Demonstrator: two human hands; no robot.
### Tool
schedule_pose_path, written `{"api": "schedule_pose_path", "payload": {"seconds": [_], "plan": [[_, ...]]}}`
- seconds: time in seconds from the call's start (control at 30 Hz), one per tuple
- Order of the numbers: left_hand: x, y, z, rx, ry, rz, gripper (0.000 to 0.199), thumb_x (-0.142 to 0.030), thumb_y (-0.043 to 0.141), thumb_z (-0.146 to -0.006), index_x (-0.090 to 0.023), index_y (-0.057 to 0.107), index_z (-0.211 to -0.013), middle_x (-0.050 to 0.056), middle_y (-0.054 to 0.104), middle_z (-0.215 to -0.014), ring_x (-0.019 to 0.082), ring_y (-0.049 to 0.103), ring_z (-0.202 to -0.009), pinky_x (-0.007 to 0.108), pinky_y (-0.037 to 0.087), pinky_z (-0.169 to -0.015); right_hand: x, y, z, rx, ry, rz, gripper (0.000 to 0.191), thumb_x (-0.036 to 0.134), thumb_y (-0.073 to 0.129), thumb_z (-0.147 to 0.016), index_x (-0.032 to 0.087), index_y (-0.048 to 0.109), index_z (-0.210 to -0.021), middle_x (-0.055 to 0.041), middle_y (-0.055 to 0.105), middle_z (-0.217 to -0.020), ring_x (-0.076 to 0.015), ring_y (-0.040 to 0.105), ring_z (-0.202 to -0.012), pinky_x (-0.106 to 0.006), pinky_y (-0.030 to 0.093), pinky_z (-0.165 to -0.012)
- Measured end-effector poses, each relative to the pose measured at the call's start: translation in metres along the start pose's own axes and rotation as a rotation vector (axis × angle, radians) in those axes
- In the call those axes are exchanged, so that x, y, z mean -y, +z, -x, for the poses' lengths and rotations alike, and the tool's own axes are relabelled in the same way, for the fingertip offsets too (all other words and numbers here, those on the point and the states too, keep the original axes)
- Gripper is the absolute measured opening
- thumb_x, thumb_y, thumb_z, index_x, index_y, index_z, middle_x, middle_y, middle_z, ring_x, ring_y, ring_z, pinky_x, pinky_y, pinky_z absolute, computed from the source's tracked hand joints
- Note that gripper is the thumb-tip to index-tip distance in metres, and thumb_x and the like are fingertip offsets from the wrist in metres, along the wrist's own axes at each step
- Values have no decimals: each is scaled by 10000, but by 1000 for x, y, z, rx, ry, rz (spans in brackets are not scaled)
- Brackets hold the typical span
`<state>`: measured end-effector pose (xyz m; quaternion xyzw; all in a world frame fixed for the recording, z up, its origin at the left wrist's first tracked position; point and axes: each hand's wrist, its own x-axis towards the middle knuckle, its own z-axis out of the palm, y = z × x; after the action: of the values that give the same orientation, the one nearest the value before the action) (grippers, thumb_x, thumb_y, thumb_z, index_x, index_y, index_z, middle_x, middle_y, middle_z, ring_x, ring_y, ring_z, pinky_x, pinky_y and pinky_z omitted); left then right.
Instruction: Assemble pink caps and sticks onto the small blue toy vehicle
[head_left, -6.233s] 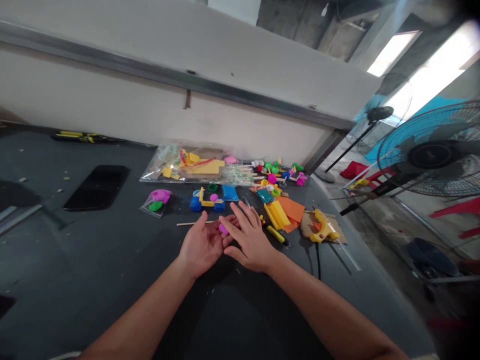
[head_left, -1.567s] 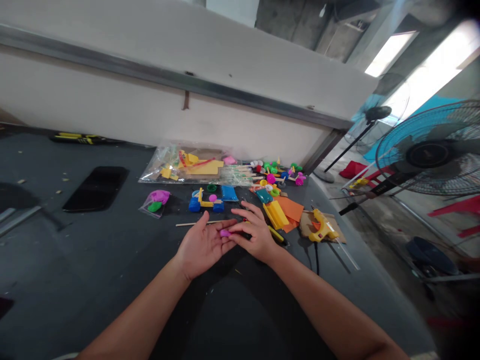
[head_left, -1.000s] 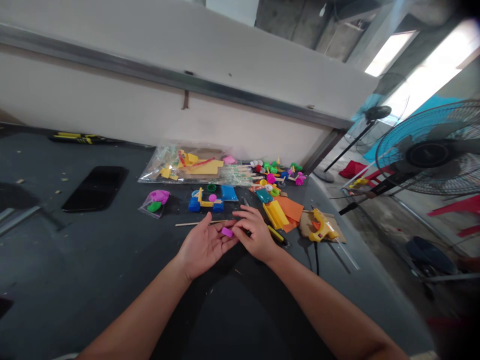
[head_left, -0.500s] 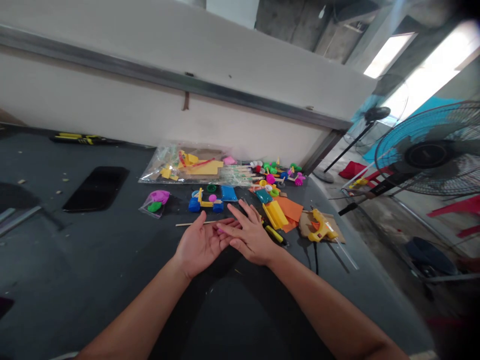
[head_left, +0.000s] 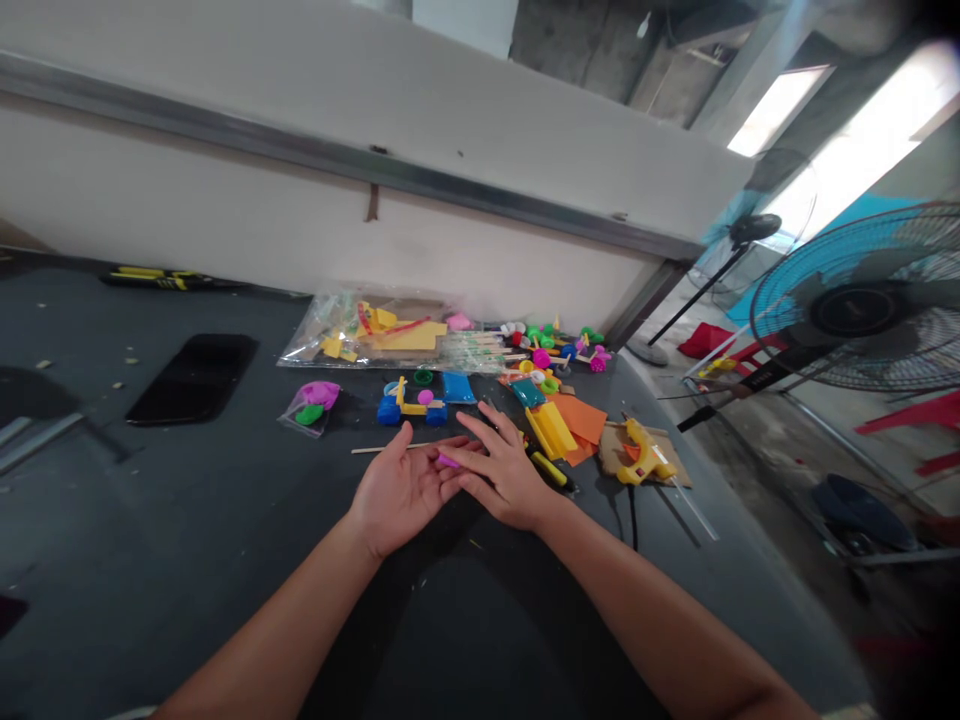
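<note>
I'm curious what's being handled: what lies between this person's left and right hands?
In the head view, a small purple piece lies there, on the open left hand and partly covered by the right hand.

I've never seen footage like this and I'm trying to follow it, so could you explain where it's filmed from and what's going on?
There's no machine here, just a person's two bare hands. One camera worn on that person's head looks forward and down. The left hand lies palm up, and the right hand reaches over its fingers. Between them is a small purple piece, partly covered. On the dark table lie a blue and yellow model, a thin stick, a clear plastic bag of parts and a yellow glue gun. A fan stands off to the right.
</note>
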<state>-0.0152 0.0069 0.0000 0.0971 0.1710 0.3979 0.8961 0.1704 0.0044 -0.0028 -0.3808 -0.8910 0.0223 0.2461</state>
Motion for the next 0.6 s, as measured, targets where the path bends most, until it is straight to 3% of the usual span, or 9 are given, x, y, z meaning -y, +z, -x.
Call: {"api": "schedule_pose_path", "payload": {"seconds": [0.13, 0.23, 0.37, 0.6], "plan": [[3, 5, 2, -1, 5, -10, 565, -468, 263, -921, -25, 599, -1024, 205, 663, -929, 247, 632, -921, 357, 495, -828, 1, 3, -1, -129, 89, -113, 408, 435, 546, -834, 257, 566, -1200, -56, 451, -1354, -268, 262, -1341, -490, 274, -1082], [5, 6, 2, 39, 8, -20, 575, -473, 259, -920, -27, 595, -1058, 214, 655, -966, 260, 615, -966, 367, 486, -827, 4, 6, -2, -198, 173, -157, 367, 463, 627, -769, 244, 634, -1063, -63, 527, -1261, -266, 320, -1307, -470, 303, -1068], [7, 6, 0, 65, 7, -11, 584, -476, 262, -920, -25, 566, -1131, 217, 646, -1011, 260, 600, -995, 363, 470, -832, 6, 9, -2, -207, 220, -186, 299, 459, 685, -719, 243, 667, -925, -62, 553, -1222, -273, 346, -1287, -471, 315, -1053], [8, 4, 0, 74, -25, 10, 590, -497, 258, -915, -39, 574, -1111, 217, 624, -1070, 265, 574, -1031, 372, 432, -878, 7, 8, -3, -202, 245, -211, 208, 380, 683, -737, 248, 678, -898, -53, 556, -1211, -256, 342, -1284, -452, 330, -1042]]}}
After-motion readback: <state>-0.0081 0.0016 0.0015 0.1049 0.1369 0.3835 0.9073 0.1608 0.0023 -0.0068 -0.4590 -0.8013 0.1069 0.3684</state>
